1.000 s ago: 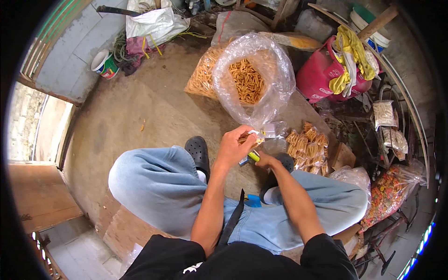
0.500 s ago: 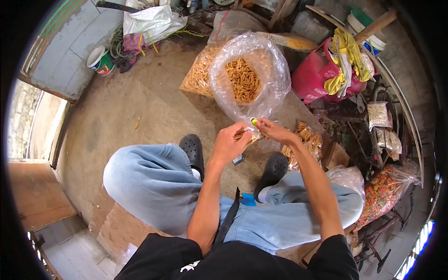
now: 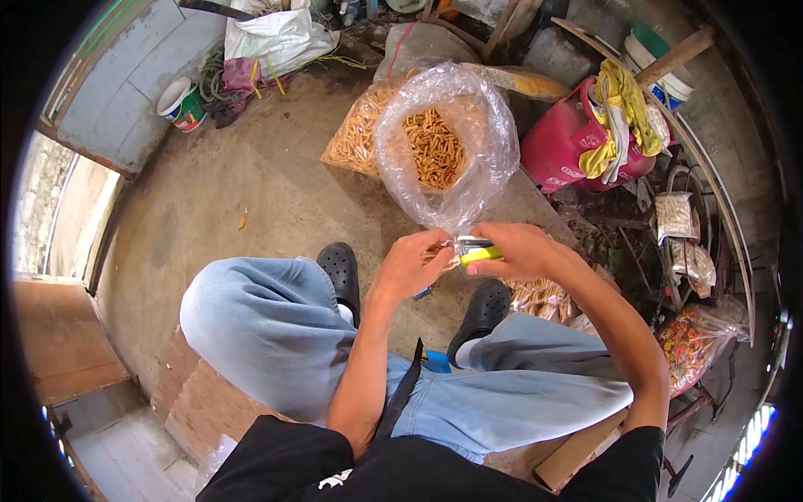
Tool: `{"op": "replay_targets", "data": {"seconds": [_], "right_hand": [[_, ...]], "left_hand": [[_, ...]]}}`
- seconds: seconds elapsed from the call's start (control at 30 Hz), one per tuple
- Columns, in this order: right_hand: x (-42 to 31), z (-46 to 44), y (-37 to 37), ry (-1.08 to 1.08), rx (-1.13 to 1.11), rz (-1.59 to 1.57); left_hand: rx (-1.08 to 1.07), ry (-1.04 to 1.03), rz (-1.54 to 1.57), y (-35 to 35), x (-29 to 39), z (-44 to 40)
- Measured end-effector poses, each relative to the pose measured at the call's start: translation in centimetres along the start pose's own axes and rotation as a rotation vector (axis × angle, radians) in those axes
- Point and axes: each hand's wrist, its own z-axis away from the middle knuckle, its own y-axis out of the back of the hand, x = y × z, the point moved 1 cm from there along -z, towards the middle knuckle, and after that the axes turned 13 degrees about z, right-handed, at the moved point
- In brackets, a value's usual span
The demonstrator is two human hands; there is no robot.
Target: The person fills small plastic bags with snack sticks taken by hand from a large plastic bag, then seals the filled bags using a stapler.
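Note:
My left hand (image 3: 410,263) pinches the gathered top of a small clear plastic bag (image 3: 444,253), which holds pale stick-shaped snacks and is mostly covered by the fingers. My right hand (image 3: 523,249) grips a lime-green and black stapler (image 3: 480,256), its silver front end at the bag's top. Whether its jaws are pressed together I cannot tell. Just beyond both hands stands a large open plastic bag (image 3: 489,142) full of brown stick snacks (image 3: 433,151). Under my right forearm several filled small packs (image 3: 539,297) lie in a pile.
Another bag of snacks (image 3: 355,130) leans behind the open one. A red container (image 3: 556,151) draped with yellow cloth (image 3: 621,117) stands at the right, a bag of colourful snacks (image 3: 698,343) below it. A small bucket (image 3: 181,106) sits at the far left. My shoes (image 3: 339,280) rest on the concrete floor.
My right hand has turned and wrapped around the stapler, bringing its front end level against the small bag. My right elbow has swung outward. The left hand keeps its pinch.

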Motion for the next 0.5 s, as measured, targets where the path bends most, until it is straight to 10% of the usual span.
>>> {"op": "replay_targets", "data": {"seconds": [0.5], "right_hand": [[-0.66,0.55,0.04,0.023,-0.084,0.143]], "left_hand": [[-0.095,-0.040,-0.002,-0.98,0.87,0.22]]}}
